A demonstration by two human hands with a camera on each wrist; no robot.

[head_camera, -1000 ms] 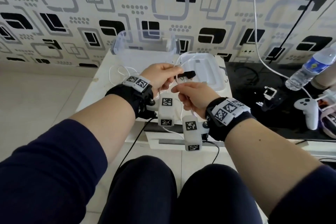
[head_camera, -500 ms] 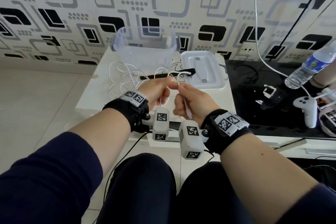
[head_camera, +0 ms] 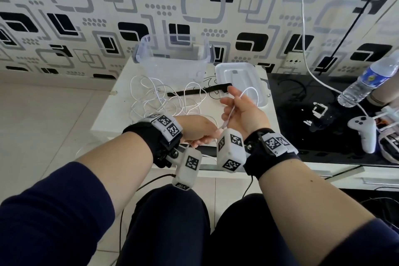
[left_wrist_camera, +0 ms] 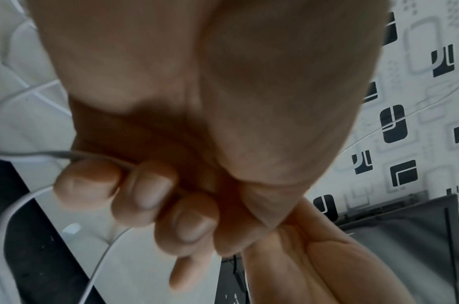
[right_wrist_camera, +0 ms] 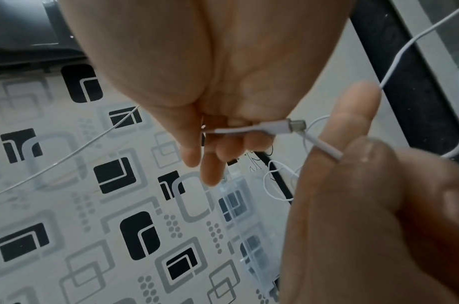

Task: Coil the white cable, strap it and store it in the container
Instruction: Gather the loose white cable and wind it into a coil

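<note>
We see the thin white cable (head_camera: 164, 97) lying in loose, tangled loops on the smooth white table (head_camera: 108, 114), in front of the clear plastic container (head_camera: 172, 60) with its rounded corners. A flat black strap (head_camera: 198, 92) lies across the loops, and the white rectangular lid (head_camera: 239, 77) sits just right of the container. Our right hand (head_camera: 244, 114) is raised with fingers loosely curled, a cable end running through its palm; in the right wrist view the metal-tipped plug (right_wrist_camera: 283, 126) pokes out beside the fingers. Our left hand (head_camera: 198, 129) sits lower, fingers curled round a strand of cable, as its wrist view shows. Half a second ago both hands met higher over the table near the strap; now they have drawn back toward the near edge, the left dropping lowest, and the cable heap shows fully. A ribbed water bottle (head_camera: 367, 80) and a white game controller (head_camera: 362, 131) rest on the glossy black surface (head_camera: 302, 125) to the right.
</note>
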